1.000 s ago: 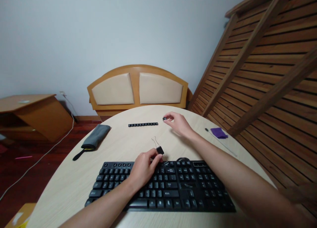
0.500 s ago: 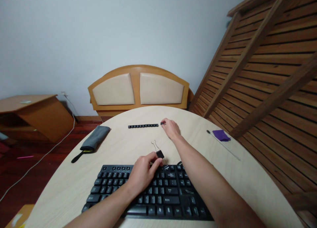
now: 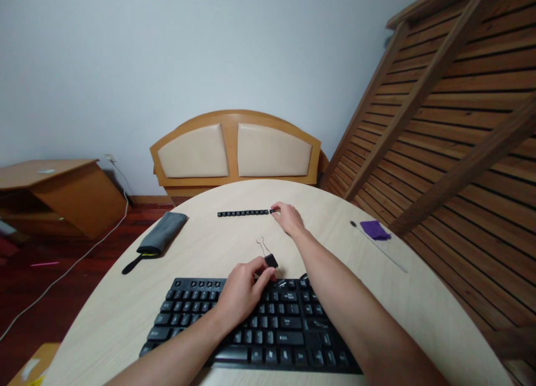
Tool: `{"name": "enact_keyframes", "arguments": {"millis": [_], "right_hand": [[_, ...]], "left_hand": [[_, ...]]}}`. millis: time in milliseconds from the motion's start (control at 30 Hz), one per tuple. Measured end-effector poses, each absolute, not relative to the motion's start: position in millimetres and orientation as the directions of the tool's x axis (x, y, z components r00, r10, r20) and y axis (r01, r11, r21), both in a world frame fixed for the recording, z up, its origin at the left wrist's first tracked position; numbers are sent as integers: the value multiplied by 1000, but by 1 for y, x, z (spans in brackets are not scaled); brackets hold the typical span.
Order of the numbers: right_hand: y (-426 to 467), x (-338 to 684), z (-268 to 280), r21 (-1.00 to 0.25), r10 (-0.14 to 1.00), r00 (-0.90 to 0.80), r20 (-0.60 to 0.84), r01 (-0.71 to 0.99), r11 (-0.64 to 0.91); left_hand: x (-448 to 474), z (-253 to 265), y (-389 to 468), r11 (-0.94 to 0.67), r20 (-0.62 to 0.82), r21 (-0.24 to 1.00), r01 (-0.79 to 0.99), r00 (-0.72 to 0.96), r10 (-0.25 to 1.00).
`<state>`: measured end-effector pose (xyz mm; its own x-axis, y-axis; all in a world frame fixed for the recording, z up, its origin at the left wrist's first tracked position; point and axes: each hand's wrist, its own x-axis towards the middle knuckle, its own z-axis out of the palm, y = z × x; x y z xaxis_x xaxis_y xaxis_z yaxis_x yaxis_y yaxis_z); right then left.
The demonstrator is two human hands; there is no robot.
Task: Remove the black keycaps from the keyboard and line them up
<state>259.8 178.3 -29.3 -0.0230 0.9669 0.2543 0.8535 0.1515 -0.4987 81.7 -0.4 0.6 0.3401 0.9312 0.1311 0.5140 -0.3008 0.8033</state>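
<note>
- Both my hands are busy over the round bench [image 3: 209, 243].
- Right hand [image 3: 288, 217]: fingers pinching one small black keycap [image 3: 272, 211], down at the right end of the keycap row [image 3: 243, 213]. A sliver of a gap shows; cannot tell whether the cap touches the benchtop.
- Left hand [image 3: 240, 288]: thumb and fingers gripping one wire tool [image 3: 271, 261] by its black body, two thin wires pointing away from me. Hand lies over the far side of the keyboard [image 3: 288, 338].
- Far edge: curved, a modest strip of benchtop beyond the row. Headboard [image 3: 232, 146] just past it.
- Middle: a broad band of benchtop parts row from keyboard; the tool's wires reach into it.
- Right side: roomy stretch from my right hand to the thin rod [image 3: 381, 248] and purple cloth [image 3: 376, 230], both near the right edge.
- Left side: grey pouch [image 3: 163, 234] near the curved edge, its strap angled toward it; open benchtop between pouch and row.
- Count: one keyboard, one tool, one pouch, one cloth, one rod; one cap pinched. Row: about eleven caps, too small for certainty. Five uncapped sockets show on the keyboard's far-left row: one alone, then four.
</note>
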Motion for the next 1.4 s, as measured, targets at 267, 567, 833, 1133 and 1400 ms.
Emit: {"name": "enact_keyframes", "arguments": {"millis": [267,567,833,1133,1400], "right_hand": [[179,260,-30,-506,962,-51,270,842,186],[176,257,-27,-500,966,-41,253,849,167],[150,270,16,-415,976,-108,191,892,180],[21,301,24,-534,911,-356,207,739,411],[-11,302,6,-605,899,-359,250,667,434]], "left_hand": [[82,2,-2,-303,131,791,531,337,932],[81,2,-1,-319,146,782,535,340,929],[80,2,-2,-325,158,790,520,340,927],[81,4,-2,-344,173,858,381,416,893],[80,6,-2,-323,142,869,375,436,889]]}}
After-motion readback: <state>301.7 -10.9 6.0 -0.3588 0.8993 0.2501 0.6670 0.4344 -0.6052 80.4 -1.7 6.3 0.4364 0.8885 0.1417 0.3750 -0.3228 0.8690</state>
